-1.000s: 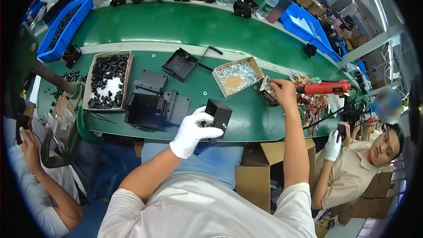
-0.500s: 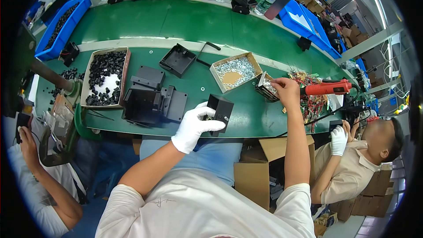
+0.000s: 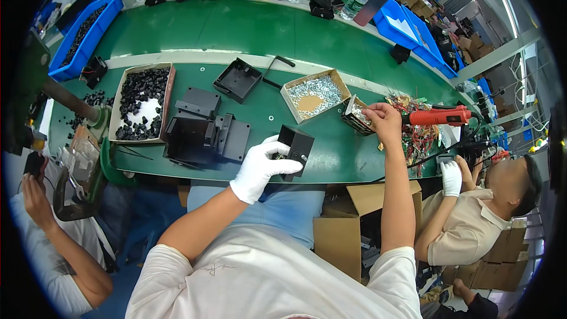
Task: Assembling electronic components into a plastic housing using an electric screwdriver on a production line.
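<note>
In my white-gloved left hand [image 3: 263, 168] is a black rectangular plastic box [image 3: 301, 149], gripped near the table's front edge. A small round metal part shows on the face toward me. My bare right hand [image 3: 385, 123] reaches to a small open box [image 3: 356, 123] of little metal pieces. Its thumb and fingertips are pinched together at the rim, and whatever they hold is too small to make out. Just left of that small box lies a shallow carton [image 3: 291, 106] of shiny washers. A red electric screwdriver [image 3: 437, 117] is right beside my right hand.
Black housings [image 3: 192, 142] and an open black case [image 3: 238, 81] lie left of centre. Further left is a carton [image 3: 169, 103] of black caps. Wires [image 3: 407, 153] are heaped at right. A green clamp [image 3: 109, 159] grips the table edge. Co-workers sit on both sides.
My two hands and the black box stay almost where they were. The co-workers' hands on both sides have shifted a little.
</note>
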### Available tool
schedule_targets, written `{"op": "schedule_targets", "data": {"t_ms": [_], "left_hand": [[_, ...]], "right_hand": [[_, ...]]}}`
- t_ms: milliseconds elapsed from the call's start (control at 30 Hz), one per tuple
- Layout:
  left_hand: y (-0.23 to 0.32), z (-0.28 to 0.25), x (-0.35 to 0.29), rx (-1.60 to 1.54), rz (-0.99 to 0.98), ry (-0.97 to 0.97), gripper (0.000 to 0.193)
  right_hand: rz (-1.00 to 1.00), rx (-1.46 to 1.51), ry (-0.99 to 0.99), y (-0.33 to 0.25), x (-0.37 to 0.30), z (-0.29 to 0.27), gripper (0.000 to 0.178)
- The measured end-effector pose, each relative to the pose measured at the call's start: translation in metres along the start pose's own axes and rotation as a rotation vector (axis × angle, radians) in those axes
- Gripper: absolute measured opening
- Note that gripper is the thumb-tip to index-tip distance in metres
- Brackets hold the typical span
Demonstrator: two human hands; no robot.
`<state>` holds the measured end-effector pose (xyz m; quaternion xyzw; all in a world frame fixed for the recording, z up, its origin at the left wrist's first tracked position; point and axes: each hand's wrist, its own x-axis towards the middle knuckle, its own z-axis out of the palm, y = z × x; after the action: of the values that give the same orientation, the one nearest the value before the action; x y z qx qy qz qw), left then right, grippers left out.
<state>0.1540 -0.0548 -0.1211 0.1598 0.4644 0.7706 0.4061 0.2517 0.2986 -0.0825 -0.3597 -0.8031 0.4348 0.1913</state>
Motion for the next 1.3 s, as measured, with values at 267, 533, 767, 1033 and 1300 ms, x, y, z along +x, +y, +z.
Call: {"op": "schedule_targets", "data": {"t_ms": [267,533,767,1033,1300], "left_hand": [[0.002,0.002,0.0,-0.067,-0.041,0.001,0.019],[0.007,0.002,-0.003,-0.091,-0.061,0.041,0.017],[0.002,0.01,-0.003,0.001,0.0,0.054,0.018],[0.001,0.011,-0.002,0.092,0.046,0.097,0.02],[0.007,0.004,0.0,0.015,-0.078,0.056,0.019]], "right_hand": [[-0.106,0.014,0.065,0.001,-0.004,0.004,0.015],[-0.073,0.305,-0.031,-0.06,-0.068,0.024,0.012],[0.004,0.441,-0.29,-0.096,-0.162,0.073,0.016],[0.017,0.39,-0.252,-0.099,-0.16,0.075,0.018],[0.061,0.5,-0.246,-0.1,-0.155,0.079,0.019]]}}
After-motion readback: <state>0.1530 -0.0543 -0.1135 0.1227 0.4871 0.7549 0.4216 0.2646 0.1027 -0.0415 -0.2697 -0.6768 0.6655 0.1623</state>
